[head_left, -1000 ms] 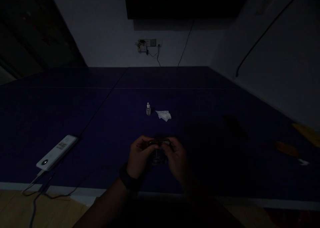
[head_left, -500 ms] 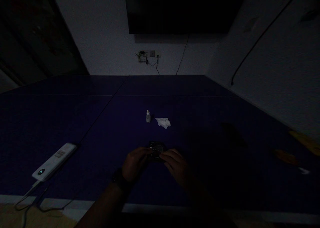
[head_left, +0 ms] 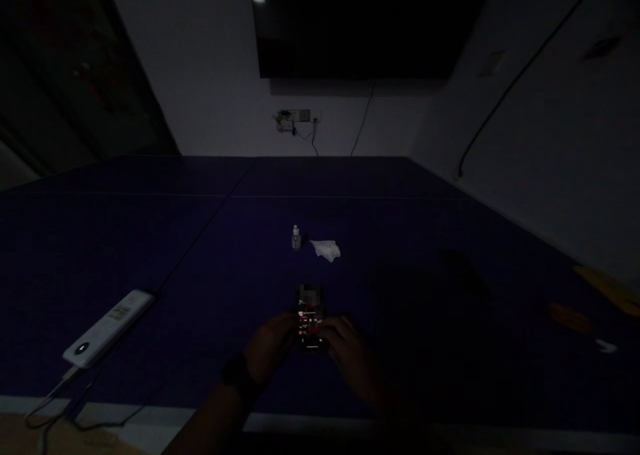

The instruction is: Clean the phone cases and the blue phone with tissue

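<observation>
A smartphone [head_left: 311,322] with a lit screen is held between my two hands, low in the middle of the view. Small icons and a reddish picture show on its display. My left hand [head_left: 271,343] closes on its left edge, a dark watch on the wrist. My right hand [head_left: 350,354] grips the right edge, fingertips over the lower part of the phone. In the gloom, the undersides of both hands are hidden. Beyond the phone stand a small clear dropper bottle [head_left: 296,240] with a white cap and, beside it, a crumpled white tissue [head_left: 327,250].
A white power bank [head_left: 107,328] with cables lies at the left of the dark blue table [head_left: 190,338]. Toward the right edge are a dark flat object [head_left: 464,270], an orange item [head_left: 570,317] and a yellow one [head_left: 607,288]. A black screen [head_left: 355,28] hangs on the wall.
The phone has been tipped up so its screen faces me more fully, and its display now shows brighter, reddish content. My hands keep their hold on its sides. The camera view has shifted slightly.
</observation>
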`<state>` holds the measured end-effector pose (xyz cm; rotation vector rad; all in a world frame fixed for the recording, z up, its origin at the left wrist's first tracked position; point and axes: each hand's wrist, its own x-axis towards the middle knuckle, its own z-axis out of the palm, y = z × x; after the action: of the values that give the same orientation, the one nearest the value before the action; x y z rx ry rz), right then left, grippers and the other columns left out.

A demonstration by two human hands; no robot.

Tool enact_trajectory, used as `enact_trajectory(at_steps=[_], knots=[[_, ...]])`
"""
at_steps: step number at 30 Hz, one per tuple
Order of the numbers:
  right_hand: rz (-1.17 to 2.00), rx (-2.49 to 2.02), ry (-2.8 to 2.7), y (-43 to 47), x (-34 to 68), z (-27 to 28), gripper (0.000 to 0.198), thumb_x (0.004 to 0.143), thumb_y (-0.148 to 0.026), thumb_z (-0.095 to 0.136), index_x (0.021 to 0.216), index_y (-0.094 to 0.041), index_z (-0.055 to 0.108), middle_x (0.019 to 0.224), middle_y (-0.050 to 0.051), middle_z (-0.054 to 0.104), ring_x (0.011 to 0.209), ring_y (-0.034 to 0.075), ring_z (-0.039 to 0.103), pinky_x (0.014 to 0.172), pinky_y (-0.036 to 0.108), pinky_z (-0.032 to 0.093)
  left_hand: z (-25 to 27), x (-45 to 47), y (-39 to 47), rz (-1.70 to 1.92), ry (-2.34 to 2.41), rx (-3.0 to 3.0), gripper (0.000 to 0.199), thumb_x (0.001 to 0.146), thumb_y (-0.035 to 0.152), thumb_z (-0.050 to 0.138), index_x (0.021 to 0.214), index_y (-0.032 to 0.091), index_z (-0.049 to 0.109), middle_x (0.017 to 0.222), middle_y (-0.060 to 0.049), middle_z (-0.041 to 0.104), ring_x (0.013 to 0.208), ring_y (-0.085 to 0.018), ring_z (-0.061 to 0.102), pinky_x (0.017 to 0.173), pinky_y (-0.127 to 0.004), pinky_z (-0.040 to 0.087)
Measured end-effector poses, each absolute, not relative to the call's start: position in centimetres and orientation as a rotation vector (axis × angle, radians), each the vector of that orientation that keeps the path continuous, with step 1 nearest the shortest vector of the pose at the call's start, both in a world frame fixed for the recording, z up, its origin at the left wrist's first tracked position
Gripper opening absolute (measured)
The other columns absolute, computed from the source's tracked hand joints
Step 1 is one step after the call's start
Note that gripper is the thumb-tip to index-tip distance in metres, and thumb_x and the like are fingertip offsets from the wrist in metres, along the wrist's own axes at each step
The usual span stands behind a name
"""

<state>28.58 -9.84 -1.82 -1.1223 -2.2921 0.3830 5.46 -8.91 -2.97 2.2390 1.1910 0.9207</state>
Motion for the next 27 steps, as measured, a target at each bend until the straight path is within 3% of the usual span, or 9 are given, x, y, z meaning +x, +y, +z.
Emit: enact_trajectory(at_steps=[5, 13, 20, 27], knots=[[0.38, -1.158, -2.286, -9.7, 28.6, -2.2, 0.06, 0.074, 0.013, 0.047, 0.116, -0.025, 0.066, 0.118, 0.006, 0.067, 0.11, 0.024, 0.063, 0.094, 0.04, 0.058, -3.0, 5.1, -9.1, 0.899, 1.248, 2.251, 0.031, 0.094, 0.013, 0.05, 0.118, 0.025, 0.066, 0.114, -0.007, 0.073, 0.103, -0.019, 0.071, 0.092, -0.031, 0.057], [0.44, -1.095, -2.282, -9.6, 29.4, -2.2, 0.045, 0.086, 0.005, 0.044, 0.117, -0.023, 0.063, 0.114, 0.007, 0.068, 0.105, 0.021, 0.065, 0.091, 0.037, 0.058, -2.6, 4.7, -9.3, 0.858, 1.225, 2.272, 0.028, 0.097, 0.017, 0.05, 0.118, 0.026, 0.066, 0.113, -0.005, 0.074, 0.102, -0.017, 0.071, 0.092, -0.03, 0.056], [0.051, -1.304, -2.163, -2.7, 34.6, -2.8, 0.032, 0.091, -0.019, 0.05, 0.119, -0.022, 0.065, 0.122, 0.01, 0.068, 0.116, 0.025, 0.063, 0.102, 0.043, 0.052, 0.5, -1.1, -4.7, 0.587, 1.5, 2.477, 0.033, 0.099, 0.036, 0.049, 0.128, 0.026, 0.064, 0.129, -0.004, 0.07, 0.12, -0.021, 0.065, 0.105, -0.036, 0.052], [-0.075, -1.603, -1.986, 6.0, 37.9, -3.2, 0.046, 0.095, -0.032, 0.045, 0.132, -0.009, 0.061, 0.142, 0.024, 0.055, 0.131, 0.037, 0.053, 0.107, 0.055, 0.043, 0.5, -6.2, 4.1, 0.54, 1.85, 2.417, 0.052, 0.101, 0.044, 0.038, 0.14, 0.014, 0.055, 0.147, -0.015, 0.055, 0.145, -0.032, 0.041, 0.119, -0.052, 0.035]])
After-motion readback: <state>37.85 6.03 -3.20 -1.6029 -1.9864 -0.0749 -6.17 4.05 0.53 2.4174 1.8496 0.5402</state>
